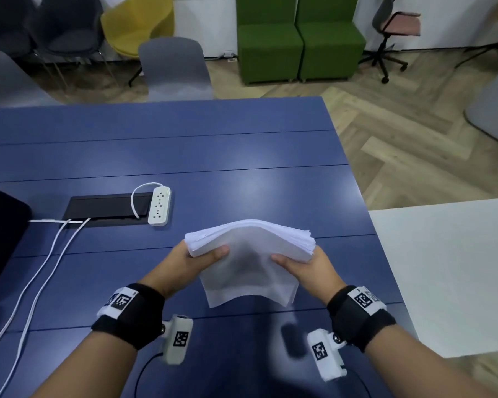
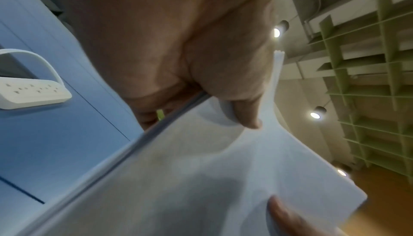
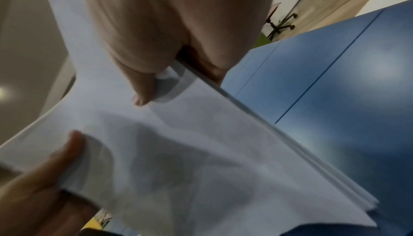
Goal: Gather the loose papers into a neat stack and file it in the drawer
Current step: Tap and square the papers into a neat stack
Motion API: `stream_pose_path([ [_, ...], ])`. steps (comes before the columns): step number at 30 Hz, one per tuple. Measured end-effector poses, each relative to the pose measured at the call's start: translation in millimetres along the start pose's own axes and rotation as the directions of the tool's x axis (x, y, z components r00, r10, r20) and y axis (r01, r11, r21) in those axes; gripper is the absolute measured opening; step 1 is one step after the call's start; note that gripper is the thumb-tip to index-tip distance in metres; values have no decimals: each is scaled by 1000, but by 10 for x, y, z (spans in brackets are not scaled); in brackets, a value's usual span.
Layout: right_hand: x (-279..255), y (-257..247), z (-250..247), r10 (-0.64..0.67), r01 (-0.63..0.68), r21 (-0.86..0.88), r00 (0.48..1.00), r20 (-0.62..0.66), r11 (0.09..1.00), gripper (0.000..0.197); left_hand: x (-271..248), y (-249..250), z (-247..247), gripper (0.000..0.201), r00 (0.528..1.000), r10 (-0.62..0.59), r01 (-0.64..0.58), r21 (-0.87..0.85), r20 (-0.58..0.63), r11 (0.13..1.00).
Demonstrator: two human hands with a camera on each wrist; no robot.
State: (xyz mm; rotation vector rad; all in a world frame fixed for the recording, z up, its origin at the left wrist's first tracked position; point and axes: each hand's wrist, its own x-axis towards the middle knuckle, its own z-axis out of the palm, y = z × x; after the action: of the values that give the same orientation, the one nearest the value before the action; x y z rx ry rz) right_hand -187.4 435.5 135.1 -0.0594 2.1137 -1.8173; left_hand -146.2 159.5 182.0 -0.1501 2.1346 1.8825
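A thick stack of white papers is held in the air above the blue table, bent into an arch with its near edge hanging down. My left hand grips the stack's left edge, thumb on the near face. My right hand grips the right edge the same way. In the left wrist view the left thumb presses the papers, and the right thumb shows at the bottom. In the right wrist view the right thumb lies on the papers; the sheet edges are slightly uneven. No drawer is in view.
A white power strip lies beside a black cable hatch, with white cables running toward me. A dark object sits at the table's left edge. A white surface adjoins on the right. Chairs stand beyond.
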Motion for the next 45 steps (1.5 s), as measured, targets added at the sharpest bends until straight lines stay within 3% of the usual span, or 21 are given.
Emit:
stream_pose_path([
  [2,-66,-21,61,-48,45,-44,996,-78,998,9,-14,11,51,23,996,46,-45,15,-81,999],
  [5,-178,22,165,-221,207,-114,967,-129,972,38,-37,-17,156,13,955,140,-142,13,-262,990],
  [7,-223,101,204,-263,240,-159,955,-138,957,44,-68,-96,229,21,925,205,-204,37,-320,978],
  [11,-260,232,225,-147,132,-213,988,-54,968,45,-145,-275,306,59,863,194,-261,-83,-466,962],
  [14,-257,217,182,-107,104,-77,993,-45,992,38,-137,-249,339,56,814,227,-325,-95,-534,941],
  [17,-205,148,156,-93,87,-157,995,-32,984,30,-80,-116,340,38,772,255,-338,-36,-582,940],
  [19,-144,115,140,-67,56,-202,997,-47,978,23,-41,-46,312,27,790,243,-306,-19,-563,952],
  [23,-45,90,85,-50,43,-89,996,-77,995,19,52,43,152,39,836,224,-237,39,-501,971],
  [27,23,16,59,6,-1,40,994,-106,999,22,95,153,-10,25,926,187,-187,32,-328,982],
  [30,54,10,59,33,-26,70,994,-101,997,20,83,208,-99,20,955,170,-165,44,-243,985],
  [35,50,3,74,50,-40,113,994,-92,993,17,106,273,-197,34,968,99,-104,-9,-230,995],
  [42,31,-5,76,46,-32,158,995,-84,987,16,91,320,-186,30,969,38,-46,-29,-244,998],
  [45,18,-16,83,44,-31,161,996,-80,987,14,69,350,-221,23,964,81,-66,69,-252,995],
])
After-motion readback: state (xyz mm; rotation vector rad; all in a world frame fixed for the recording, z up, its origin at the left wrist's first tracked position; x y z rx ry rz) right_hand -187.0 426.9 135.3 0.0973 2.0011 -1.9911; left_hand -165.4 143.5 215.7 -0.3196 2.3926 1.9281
